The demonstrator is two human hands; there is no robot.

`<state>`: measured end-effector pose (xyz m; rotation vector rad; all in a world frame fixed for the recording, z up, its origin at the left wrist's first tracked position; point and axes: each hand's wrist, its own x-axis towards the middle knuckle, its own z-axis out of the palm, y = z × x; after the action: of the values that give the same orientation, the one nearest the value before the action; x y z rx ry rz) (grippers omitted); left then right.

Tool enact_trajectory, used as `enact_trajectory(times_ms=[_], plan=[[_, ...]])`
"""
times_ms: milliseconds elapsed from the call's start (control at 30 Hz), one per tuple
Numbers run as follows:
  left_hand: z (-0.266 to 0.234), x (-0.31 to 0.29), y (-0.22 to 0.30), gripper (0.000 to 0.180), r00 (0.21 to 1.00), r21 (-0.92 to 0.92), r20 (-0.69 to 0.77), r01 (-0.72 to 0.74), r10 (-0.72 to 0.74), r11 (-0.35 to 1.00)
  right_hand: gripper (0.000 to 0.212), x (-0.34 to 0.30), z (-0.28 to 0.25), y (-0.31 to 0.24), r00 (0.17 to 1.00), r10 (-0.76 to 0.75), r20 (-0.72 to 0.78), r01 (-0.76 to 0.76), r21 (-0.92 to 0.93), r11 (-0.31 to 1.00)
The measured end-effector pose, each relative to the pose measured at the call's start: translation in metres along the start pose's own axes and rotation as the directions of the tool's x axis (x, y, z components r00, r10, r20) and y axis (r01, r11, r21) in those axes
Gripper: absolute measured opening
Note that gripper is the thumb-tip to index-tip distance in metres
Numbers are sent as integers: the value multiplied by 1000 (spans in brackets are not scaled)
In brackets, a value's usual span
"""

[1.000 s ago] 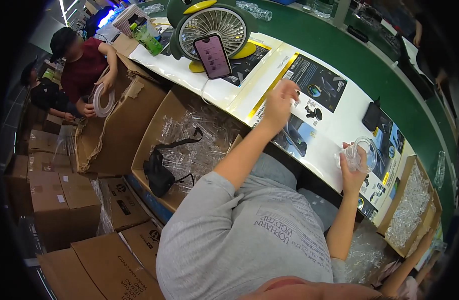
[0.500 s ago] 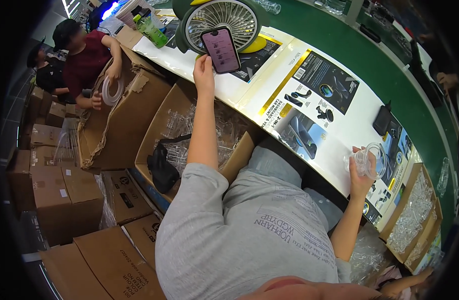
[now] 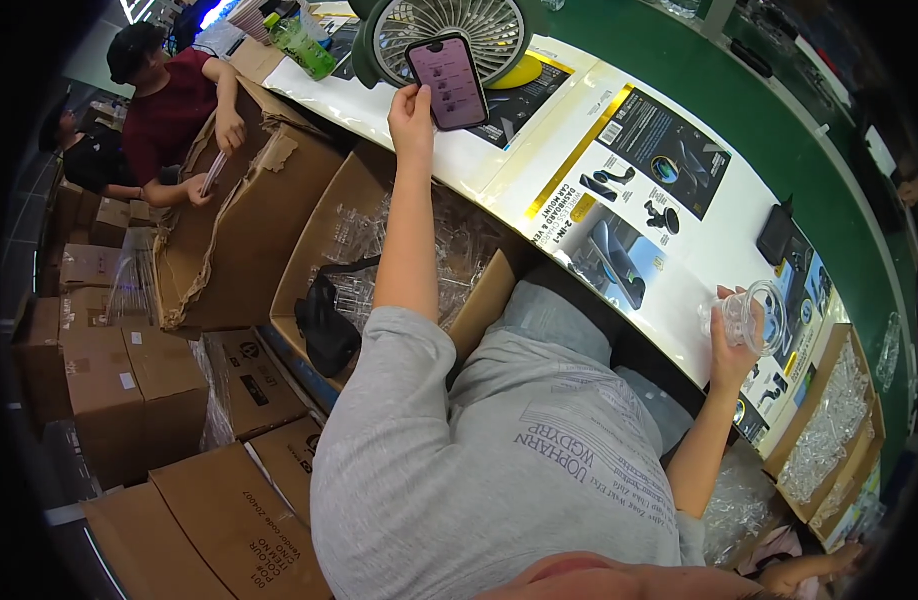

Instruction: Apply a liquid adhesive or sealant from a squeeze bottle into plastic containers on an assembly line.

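My left hand (image 3: 411, 118) pinches the lower left edge of a smartphone (image 3: 447, 82), whose lit screen faces me. Just behind the phone, a fan (image 3: 489, 28) with a dark green frame and yellow base stands on the table. Over at the right side of the table, my right hand (image 3: 729, 345) is closed round a clear plastic piece with a round, ring-like rim (image 3: 777, 312); its exact kind cannot be made out. Printed packaging sheets (image 3: 619, 215) cover the tabletop beneath both hands.
A green bottle (image 3: 301, 48) stands left of the fan. Cartons of clear plastic parts sit below my left arm (image 3: 494, 300) and at the right (image 3: 847, 450). A black case (image 3: 776, 235) lies on the sheets. A person in dark red (image 3: 179, 105) handles a thin clear piece over a torn carton (image 3: 249, 220).
The phone and my left hand have shifted slightly up towards the fan. My right hand has moved a little right with the plastic piece. The co-worker's ring has turned nearly edge-on.
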<state>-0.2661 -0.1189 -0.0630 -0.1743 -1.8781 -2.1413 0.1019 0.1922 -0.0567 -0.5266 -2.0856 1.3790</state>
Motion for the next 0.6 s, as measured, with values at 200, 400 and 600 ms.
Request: enact_trajectory(times_ms=[200, 400, 600], plan=[[-5, 3, -5, 22, 999, -76, 8, 38, -38, 996, 39, 0, 0, 0, 1000, -4, 3, 5, -19, 1000], [-6, 0, -2, 22, 1000, -33, 17, 9, -9, 999, 37, 0, 0, -2, 999, -31, 22, 32, -54, 998], [14, -57, 19, 17, 890, 210, -201, -369, 410, 905, 36, 0, -1, -6, 1000, -10, 29, 13, -83, 996]])
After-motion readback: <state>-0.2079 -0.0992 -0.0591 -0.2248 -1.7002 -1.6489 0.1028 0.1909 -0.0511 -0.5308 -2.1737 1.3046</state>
